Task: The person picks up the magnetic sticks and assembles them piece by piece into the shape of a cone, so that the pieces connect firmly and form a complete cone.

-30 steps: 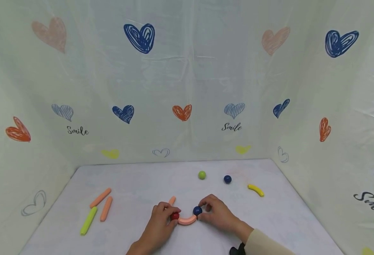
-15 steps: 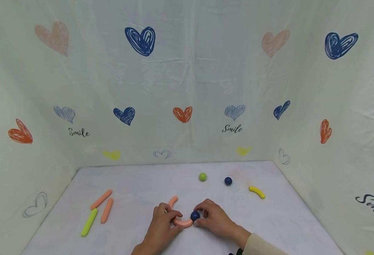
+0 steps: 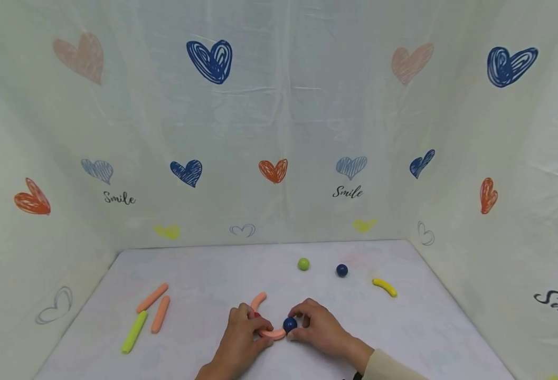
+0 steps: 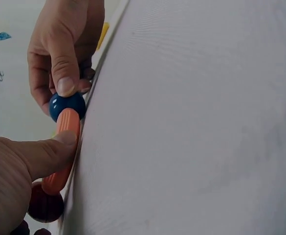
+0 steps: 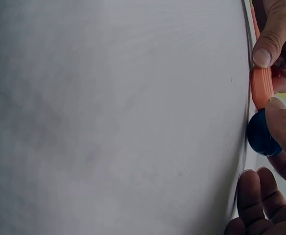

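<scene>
- The held blue ball (image 3: 290,324) and curved orange stick (image 3: 277,334), touching, had shifted farther from the green ball (image 3: 303,264), to its near left.
- Left hand (image 3: 240,333) pinched the stick; right hand (image 3: 320,328), the ball: probably steadying their joint.

Red ball (image 3: 257,315) mostly hidden, sleeve (image 3: 390,366) cropped; both in head view

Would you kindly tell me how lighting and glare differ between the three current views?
Head view: soft, even light, the printed hearts clear; left wrist view: dimmer, white glints on the held blue ball, the red ball in shade; right wrist view: also dim, the tabletop darkening toward the left edge.
</scene>
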The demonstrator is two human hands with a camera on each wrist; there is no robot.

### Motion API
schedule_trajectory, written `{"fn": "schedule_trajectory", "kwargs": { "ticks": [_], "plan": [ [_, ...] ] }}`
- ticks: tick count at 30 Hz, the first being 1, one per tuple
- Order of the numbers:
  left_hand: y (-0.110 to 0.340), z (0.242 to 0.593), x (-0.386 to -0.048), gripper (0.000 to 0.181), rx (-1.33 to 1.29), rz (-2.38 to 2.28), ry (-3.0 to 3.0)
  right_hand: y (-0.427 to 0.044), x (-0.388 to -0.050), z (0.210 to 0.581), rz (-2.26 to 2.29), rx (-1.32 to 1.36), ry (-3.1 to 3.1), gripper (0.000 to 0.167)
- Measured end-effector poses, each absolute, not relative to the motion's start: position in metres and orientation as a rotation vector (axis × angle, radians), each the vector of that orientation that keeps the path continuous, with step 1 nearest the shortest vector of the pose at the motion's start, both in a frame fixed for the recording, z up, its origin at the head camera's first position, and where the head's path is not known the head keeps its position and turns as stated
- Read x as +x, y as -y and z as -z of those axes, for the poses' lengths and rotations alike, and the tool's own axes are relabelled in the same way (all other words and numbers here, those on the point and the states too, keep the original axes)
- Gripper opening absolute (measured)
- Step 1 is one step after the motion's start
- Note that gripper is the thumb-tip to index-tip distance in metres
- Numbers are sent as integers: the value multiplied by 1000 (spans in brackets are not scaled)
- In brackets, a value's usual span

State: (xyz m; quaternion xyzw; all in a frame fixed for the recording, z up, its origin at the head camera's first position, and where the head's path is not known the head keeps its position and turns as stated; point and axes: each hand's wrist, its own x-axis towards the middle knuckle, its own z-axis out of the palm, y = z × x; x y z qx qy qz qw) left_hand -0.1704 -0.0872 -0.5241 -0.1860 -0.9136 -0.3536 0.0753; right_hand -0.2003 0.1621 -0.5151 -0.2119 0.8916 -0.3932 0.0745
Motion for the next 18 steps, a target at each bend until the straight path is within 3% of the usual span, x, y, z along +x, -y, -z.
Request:
{"fn": "schedule_trajectory", "kwargs": {
  "ticks": [18],
  "plan": [
    [87, 526, -172, 19, -676, 853, 2682, -161, -199, 518, 1175, -654, -2687, 36]
  ]
}}
